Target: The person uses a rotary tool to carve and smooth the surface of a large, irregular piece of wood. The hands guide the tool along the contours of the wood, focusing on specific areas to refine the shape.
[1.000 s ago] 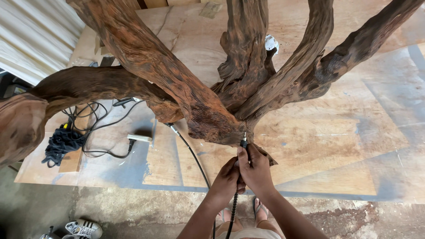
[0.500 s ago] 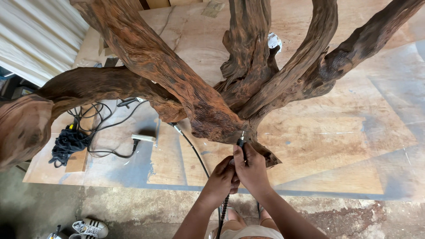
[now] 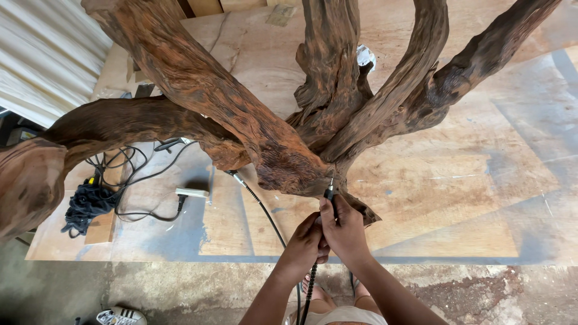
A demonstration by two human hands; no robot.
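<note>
A big reddish-brown gnarled root sculpture [image 3: 265, 132] with several thick branches fills the upper view. My right hand [image 3: 344, 232] and my left hand [image 3: 304, 244] both grip a slim black rotary handpiece [image 3: 329, 194], its tip touching the underside of the wood where the branches join. A black flexible shaft [image 3: 308, 295] runs down from the handpiece between my arms.
Plywood sheets [image 3: 457, 180] lie on the concrete floor under the root. A tangle of black cables [image 3: 90, 201] and a small white plug block [image 3: 191, 192] sit at left. A second black cable [image 3: 262, 207] curves near my left arm. A shoe [image 3: 120, 316] shows at the bottom left.
Both hands with the handpiece have stayed at the same spot on the wood. The view has shifted slightly; nothing else has visibly moved.
</note>
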